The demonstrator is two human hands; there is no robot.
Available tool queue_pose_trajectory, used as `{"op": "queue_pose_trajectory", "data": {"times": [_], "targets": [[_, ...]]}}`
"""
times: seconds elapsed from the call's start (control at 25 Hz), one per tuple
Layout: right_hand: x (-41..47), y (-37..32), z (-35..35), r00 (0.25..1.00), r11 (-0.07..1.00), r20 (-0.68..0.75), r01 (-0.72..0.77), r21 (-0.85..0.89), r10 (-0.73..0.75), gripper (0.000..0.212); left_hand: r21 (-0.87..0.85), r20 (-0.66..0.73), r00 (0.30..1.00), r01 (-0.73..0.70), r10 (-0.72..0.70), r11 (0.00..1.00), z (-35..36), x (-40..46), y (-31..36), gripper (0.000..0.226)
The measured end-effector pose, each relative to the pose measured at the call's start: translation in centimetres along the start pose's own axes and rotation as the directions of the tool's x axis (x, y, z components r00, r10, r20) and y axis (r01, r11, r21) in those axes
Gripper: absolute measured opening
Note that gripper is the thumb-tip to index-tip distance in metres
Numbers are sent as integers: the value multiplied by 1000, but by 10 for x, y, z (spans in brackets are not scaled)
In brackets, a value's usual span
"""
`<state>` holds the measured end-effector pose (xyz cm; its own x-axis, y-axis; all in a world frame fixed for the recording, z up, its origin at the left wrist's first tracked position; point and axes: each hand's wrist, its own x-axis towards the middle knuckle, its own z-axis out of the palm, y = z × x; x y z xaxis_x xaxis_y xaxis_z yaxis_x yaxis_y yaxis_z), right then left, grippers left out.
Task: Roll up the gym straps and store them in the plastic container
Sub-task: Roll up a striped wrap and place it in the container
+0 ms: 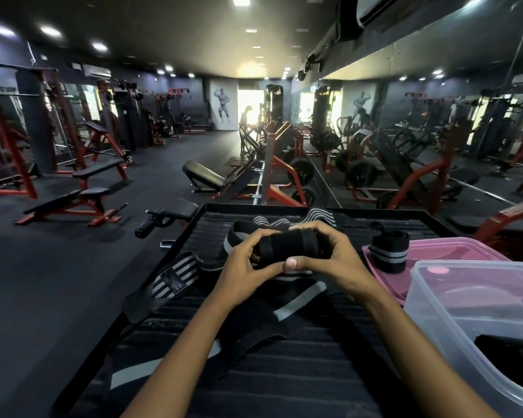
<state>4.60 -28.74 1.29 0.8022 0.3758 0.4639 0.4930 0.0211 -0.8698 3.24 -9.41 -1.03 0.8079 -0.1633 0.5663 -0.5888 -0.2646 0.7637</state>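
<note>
Surface under your hands is a black ribbed rubber platform with a raised rim (206, 210), set in a dim gym: red-framed benches (73, 203) off to the left of your left hand, a mirrored wall (435, 131) beyond your right hand, bright doorway far ahead.

Your left hand (248, 263) and right hand (323, 254) both grip the same black rolled-up gym strap (290, 247), one at each end, fingers curled over the top, thumbs meeting at the near side. Roll is tight, lying sideways between your palms, held just above the platform.

Its loose tail, black with a grey stripe (299, 297), trails down under your wrists and across the platform toward you.

A second finished black roll with grey bands (388, 251) stands just right of your right hand, resting on the edge of a pink plastic lid (453, 251).

The clear plastic container (453, 297) sits nearer you on the right, touching the lid, with something dark inside; can't tell what.

More loose black-and-grey striped straps (175, 276) lie left of your left hand and beyond your fingertips.
</note>
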Motion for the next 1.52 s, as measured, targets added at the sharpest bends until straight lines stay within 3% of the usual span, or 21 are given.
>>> {"op": "queue_pose_trajectory", "data": {"times": [0.2,0.32,0.56,0.76,0.92,1.16,1.4,1.52], "targets": [[0,4,4,991,992,-124,55,116,-41,46,-136,35,999,8,-4,991,-1,3,1,45],[-1,4,7,974,994,-211,98,45,-87,47,-222,18,1000,7,-3,975,2,3,0,51],[-1,3,10,951,998,-304,49,-27,-55,28,-156,-43,999,-1,-5,988,3,2,1,49],[1,7,11,961,990,-276,50,135,-11,35,-216,-15,1000,23,-27,976,4,2,3,44],[1,8,9,965,979,-262,39,199,14,35,-332,-29,999,21,-32,943,5,4,3,56],[1,1,11,963,986,-259,108,124,-73,14,-402,-72,996,22,-56,915,7,5,-1,48],[3,0,11,951,982,-302,121,147,-72,36,-418,-32,996,66,-87,906,11,3,1,42],[4,3,9,950,987,-268,161,-15,-159,32,-406,-11,997,60,-70,912,10,4,-3,45]]}}
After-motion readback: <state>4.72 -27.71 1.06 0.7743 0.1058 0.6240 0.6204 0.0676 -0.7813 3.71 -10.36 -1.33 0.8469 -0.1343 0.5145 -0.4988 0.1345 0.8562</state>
